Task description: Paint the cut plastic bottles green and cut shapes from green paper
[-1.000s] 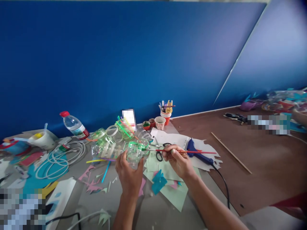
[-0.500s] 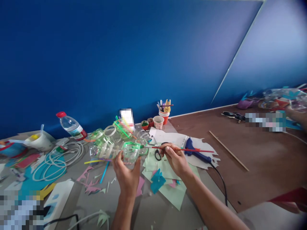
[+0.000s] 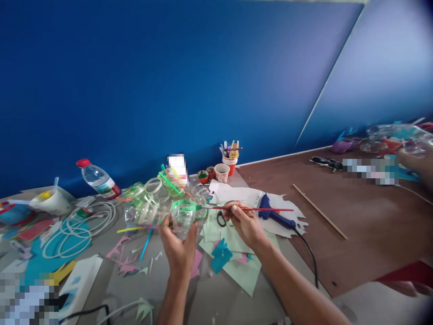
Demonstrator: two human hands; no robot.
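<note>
My left hand (image 3: 177,246) is closed round a clear plastic cup (image 3: 182,217) with a green-painted rim, held just above the table. My right hand (image 3: 246,225) pinches a thin red-handled paintbrush (image 3: 257,209). The brush lies level, and its tip touches the green rim of the cup. Black scissors (image 3: 222,217) and pale green paper pieces (image 3: 237,266) lie under my hands.
Several more clear cups with green paint (image 3: 145,205) and coloured straws stand behind. A blue glue gun (image 3: 275,216) with a black cord lies to the right. A water bottle (image 3: 98,179), coiled white cable (image 3: 76,225), paint cups (image 3: 223,171), a wooden stick (image 3: 320,211) are about. Another person's hand (image 3: 414,162) is at far right.
Both hands stay on the cup and brush. The brush has shifted slightly left along the rim, and the view has drifted a little.
</note>
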